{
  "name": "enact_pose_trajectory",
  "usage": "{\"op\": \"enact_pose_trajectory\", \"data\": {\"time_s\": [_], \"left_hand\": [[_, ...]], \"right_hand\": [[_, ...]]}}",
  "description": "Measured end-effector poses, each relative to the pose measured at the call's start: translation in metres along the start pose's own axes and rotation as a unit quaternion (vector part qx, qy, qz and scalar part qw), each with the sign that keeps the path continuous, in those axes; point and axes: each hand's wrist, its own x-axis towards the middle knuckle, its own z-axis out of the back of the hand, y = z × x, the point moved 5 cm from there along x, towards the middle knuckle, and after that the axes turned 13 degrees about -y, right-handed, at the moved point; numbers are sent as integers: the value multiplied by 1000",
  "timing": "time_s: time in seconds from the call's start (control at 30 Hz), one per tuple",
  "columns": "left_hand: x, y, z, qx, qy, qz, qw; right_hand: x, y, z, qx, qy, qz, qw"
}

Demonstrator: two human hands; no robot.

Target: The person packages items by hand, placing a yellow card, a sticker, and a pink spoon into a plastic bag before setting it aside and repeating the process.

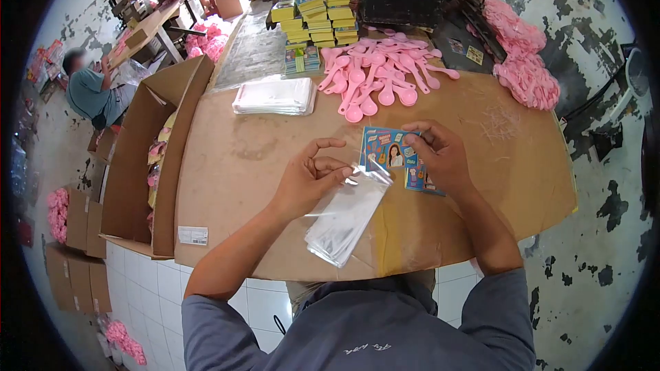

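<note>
My left hand [313, 177] pinches the mouth of a clear plastic bag [373, 177] between thumb and fingers. Below that hand, a small stack of clear bags [344, 223] lies at a slant near the table's front edge. In my right hand [443, 158], closed at the thumb and fingertips, is a blue printed card [385, 148] with a portrait and small colourful pictures. Its left end overlaps the bag's mouth in this view. More blue card [416, 177] shows under the right hand, partly covered by it.
Pink plastic spoons [378, 69] lie heaped at the table's back, beside stacked bundles of cards [320, 17]. A thick pile of clear bags [275, 96] sits back left. An open cardboard box [124, 165] stands against the left edge. A person [96, 89] sits farther left.
</note>
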Motion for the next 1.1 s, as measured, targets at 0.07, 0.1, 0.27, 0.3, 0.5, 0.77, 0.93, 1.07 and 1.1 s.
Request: {"op": "enact_pose_trajectory", "data": {"time_s": [0.07, 0.1, 0.27, 0.3, 0.5, 0.77, 0.93, 1.07, 1.1], "left_hand": [[-1, 1, -2, 10, -10, -20, 1000], [-1, 1, -2, 14, -16, -30, 999], [-1, -2, -2, 3, -15, -13, 1000], [0, -1, -1, 11, -18, -14, 1000], [-1, 0, -3, 21, -5, -26, 999], [-3, 1, -6, 32, -23, -28, 999], [-6, -4, -8, 19, -25, 6, 999], [-11, -5, -10, 114, 2, -36, 993], [-11, -3, -11, 154, 12, -53, 987]], "right_hand": [[-2, 0, -2, -80, 21, 74, 994], [-1, 0, -2, -108, 22, 91, 990], [16, -23, 25, -196, 72, -25, 978], [18, -24, 35, -240, 73, 15, 968], [16, 15, 38, -378, -6, 315, 870], [-5, 9, 4, -91, -45, 145, 984], [-11, 23, -3, -174, 10, 209, 962], [-21, 23, -21, -189, 92, 217, 953], [-21, 22, -23, -186, 93, 207, 956]]}}
